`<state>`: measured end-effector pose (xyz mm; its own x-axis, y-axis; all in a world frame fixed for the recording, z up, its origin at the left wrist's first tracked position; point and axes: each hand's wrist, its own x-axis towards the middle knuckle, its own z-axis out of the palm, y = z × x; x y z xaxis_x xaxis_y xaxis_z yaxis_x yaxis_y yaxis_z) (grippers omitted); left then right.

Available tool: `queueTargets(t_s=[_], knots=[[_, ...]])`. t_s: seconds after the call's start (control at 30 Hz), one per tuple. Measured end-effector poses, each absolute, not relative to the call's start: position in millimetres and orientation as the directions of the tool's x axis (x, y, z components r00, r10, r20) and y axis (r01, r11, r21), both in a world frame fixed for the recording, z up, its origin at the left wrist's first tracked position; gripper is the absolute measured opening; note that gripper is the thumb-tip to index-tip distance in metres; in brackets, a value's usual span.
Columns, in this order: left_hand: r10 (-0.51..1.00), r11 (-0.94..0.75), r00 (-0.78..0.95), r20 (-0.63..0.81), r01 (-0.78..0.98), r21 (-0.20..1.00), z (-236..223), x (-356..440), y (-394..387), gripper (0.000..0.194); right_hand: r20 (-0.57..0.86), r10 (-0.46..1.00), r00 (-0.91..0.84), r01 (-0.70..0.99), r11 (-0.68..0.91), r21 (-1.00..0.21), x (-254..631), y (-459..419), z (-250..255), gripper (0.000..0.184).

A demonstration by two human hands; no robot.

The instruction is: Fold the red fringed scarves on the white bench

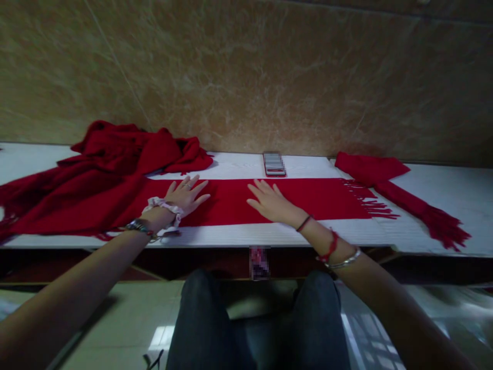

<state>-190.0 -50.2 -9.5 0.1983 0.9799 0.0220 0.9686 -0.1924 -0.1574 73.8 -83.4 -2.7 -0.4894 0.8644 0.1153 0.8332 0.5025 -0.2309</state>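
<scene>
while the brown marbled wall [246, 77] stands behind, the long white worktop [227, 236] carries several red pieces of cloth. the biggest is the loose red heap [123, 159], which lies in folds on the left side. beside it the flat red scarf [308, 198] is spread along the worktop, and its fringe points to the right; where the scarf meets the heap, i cannot tell if they are one piece. near this fringe there is the smaller red scarf [381, 172], bent, with its own fringe towards the front edge.

the left hand [183, 198] and the right hand [275, 203] rest palm down on the flat red scarf, well apart from each other. the fingers of both hands are spread and released, they grasp nothing, and the cloth is directly under them. the left hand is closer to the heap. between the hands and the wall, nearer to the right hand, lies the phone [274, 165]. the pale scrunchie [165, 207] is around the left wrist, and the smallest thing is the ring [187, 186] on a left finger.
</scene>
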Motion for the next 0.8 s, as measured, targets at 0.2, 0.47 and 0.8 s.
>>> queueTargets(t_s=[0.2,0.47,0.8], knots=[[0.994,-0.001,0.021,0.104,0.983,-0.183,-14,-250,-65,0.052,0.169,0.797,-0.580,0.738,0.601,-0.307,-41,-78,-13,0.061],[1.000,-0.020,0.019,-0.013,0.993,-0.112,-28,-272,-65,0.053,0.091,0.752,-0.653,0.720,0.654,-0.232,-22,-73,-31,0.057],[0.998,-0.009,0.001,-0.069,0.993,-0.116,-24,-271,-66,0.054,0.173,0.804,-0.569,0.746,0.593,-0.303,-48,-86,-18,0.060]])
